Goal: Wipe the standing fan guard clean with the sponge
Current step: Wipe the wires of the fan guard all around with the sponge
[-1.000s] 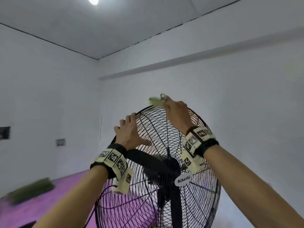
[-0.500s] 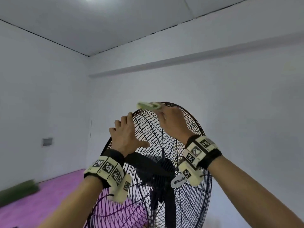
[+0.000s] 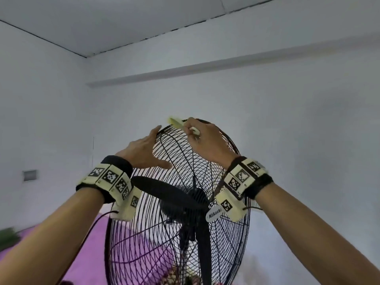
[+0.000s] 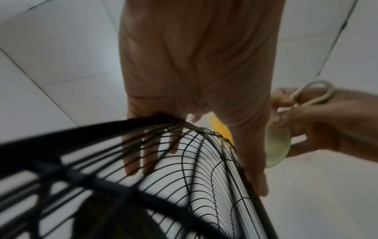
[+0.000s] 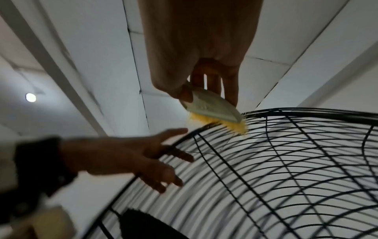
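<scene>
The black wire fan guard [image 3: 226,233] stands in front of me, seen in every view. My right hand [image 3: 205,140] grips a sponge [image 3: 176,121] with a pale holder and a yellow underside. The sponge [image 5: 214,113] sits on the guard's top rim [image 5: 286,113], left of its highest point. My left hand [image 3: 144,151] lies flat on the upper left rim with its fingers straight and thumb spread. In the left wrist view its fingers [image 4: 131,161] reach behind the wires [image 4: 204,177], and the thumb lies along the front rim beside the sponge [image 4: 278,145].
Behind the wires are a black blade and motor [image 3: 164,192], a white Mikachi badge [image 3: 213,213] and the stand pole [image 3: 203,254]. A black cable [image 3: 90,229] hangs at the left. White walls close in behind; the purple floor [image 3: 92,254] lies below.
The sponge has slid a little left along the top rim. My left hand has stretched out flatter and higher on the rim, closer to the sponge.
</scene>
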